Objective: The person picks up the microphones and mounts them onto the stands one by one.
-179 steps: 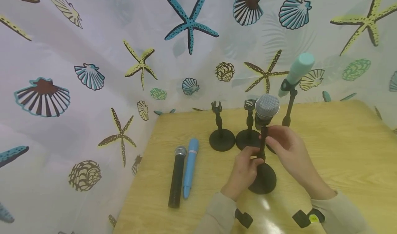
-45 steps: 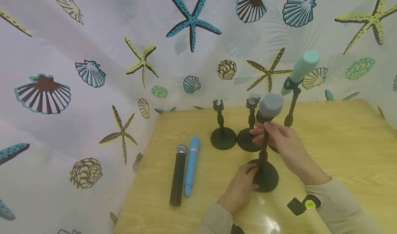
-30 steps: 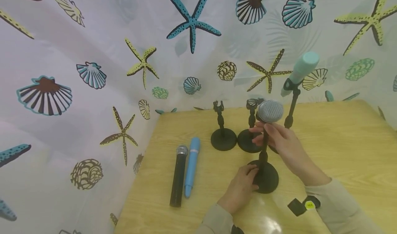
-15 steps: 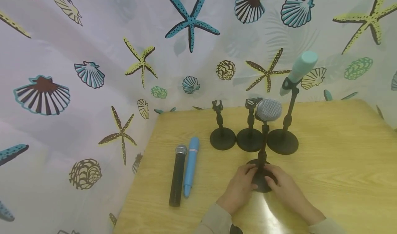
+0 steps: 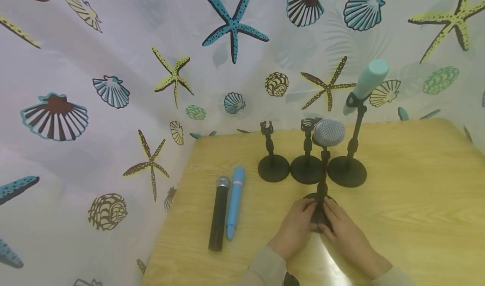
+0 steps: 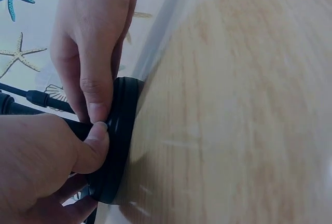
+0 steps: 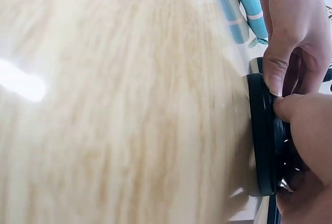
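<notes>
Fingers point(image 5: 332, 207) of left hand point(image 5: 293, 227) and right hand point(image 5: 347, 236), loosely extended, touch a part-hidden black base point(image 7: 263, 136).

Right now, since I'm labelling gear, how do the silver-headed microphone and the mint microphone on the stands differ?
The silver-headed microphone has a metallic mesh head; the mint microphone has a plain pale green one. The silver-headed microphone's front stand has the left hand and right hand at its base; the mint microphone's rear stand is untouched. Both are mounted on black, round-based stands.
</notes>
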Tool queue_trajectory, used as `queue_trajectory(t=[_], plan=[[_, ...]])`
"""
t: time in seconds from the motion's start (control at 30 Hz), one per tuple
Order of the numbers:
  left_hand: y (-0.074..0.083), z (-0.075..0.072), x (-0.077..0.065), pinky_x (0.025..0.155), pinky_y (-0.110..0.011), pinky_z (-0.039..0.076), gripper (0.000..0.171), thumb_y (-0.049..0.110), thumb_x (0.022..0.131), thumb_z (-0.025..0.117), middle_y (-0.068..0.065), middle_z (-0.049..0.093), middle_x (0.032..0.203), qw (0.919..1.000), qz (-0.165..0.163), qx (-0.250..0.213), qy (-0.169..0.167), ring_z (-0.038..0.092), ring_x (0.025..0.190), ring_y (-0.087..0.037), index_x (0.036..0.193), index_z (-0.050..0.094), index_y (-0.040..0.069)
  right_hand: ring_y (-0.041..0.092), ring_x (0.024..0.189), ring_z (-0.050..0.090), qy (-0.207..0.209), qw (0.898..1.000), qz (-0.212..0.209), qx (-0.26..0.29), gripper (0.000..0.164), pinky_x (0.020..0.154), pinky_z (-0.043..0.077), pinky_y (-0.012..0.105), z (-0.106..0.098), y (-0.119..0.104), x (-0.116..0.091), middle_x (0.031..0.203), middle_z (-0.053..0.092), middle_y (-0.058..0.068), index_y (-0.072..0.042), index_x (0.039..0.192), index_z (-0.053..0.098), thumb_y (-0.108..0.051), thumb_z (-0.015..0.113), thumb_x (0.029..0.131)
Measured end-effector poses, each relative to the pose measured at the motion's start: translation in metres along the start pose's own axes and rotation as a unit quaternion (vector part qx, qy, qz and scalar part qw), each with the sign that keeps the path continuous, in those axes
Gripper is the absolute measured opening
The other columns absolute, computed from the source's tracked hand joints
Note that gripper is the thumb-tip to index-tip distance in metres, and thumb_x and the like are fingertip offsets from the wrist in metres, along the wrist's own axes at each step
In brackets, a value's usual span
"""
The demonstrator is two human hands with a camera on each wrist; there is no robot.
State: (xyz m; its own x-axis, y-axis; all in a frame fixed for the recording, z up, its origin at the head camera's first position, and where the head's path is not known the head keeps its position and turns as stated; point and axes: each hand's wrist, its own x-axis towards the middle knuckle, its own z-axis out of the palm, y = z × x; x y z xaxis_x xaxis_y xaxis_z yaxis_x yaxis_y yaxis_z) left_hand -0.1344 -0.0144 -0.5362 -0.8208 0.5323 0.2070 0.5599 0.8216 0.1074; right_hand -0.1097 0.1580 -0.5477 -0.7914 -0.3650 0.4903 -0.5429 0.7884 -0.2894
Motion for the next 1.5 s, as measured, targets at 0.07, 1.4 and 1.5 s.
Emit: queue_trajectory(t=[0.07, 1.4, 1.5], plan=[[0.004, 0.000, 0.004, 0.113, -0.023, 0.041, 0.056, 0.034, 0.091, 0.067, -0.006, 0.052, 0.144, 1.0000, 0.002, 0.002, -0.001, 0.050, 0.134, -0.019, 0.139, 0.054, 0.009, 0.048, 0.123, 0.053, -0.002, 1.000, -0.002, -0.008, 0.067, 0.097, 0.051, 0.054, -0.002, 0.003, -0.001, 0.141, 0.047, 0.032, 0.019, 0.129, 0.051, -0.012, 0.080, 0.078], [0.068, 0.012, 0.043, 0.121, -0.022, 0.027, 0.057, 0.046, 0.104, 0.038, 0.001, 0.033, 0.161, 0.9679, 0.057, 0.220, -0.107, 0.029, 0.149, -0.012, 0.153, 0.037, 0.017, 0.052, 0.130, 0.042, -0.007, 0.998, 0.060, -0.005, 0.062, 0.121, 0.024, 0.050, -0.026, 0.049, -0.030, 0.146, 0.038, 0.035, 0.019, 0.139, 0.041, -0.010, 0.068, 0.091], [0.070, 0.010, 0.042, 0.121, -0.022, 0.027, 0.056, 0.046, 0.104, 0.040, 0.001, 0.034, 0.160, 0.9688, 0.057, 0.218, -0.104, 0.030, 0.149, -0.012, 0.152, 0.038, 0.017, 0.052, 0.129, 0.043, 0.004, 0.999, 0.052, -0.005, 0.061, 0.125, 0.018, 0.041, -0.026, 0.050, -0.032, 0.145, 0.039, 0.035, 0.019, 0.137, 0.042, -0.009, 0.068, 0.090]])
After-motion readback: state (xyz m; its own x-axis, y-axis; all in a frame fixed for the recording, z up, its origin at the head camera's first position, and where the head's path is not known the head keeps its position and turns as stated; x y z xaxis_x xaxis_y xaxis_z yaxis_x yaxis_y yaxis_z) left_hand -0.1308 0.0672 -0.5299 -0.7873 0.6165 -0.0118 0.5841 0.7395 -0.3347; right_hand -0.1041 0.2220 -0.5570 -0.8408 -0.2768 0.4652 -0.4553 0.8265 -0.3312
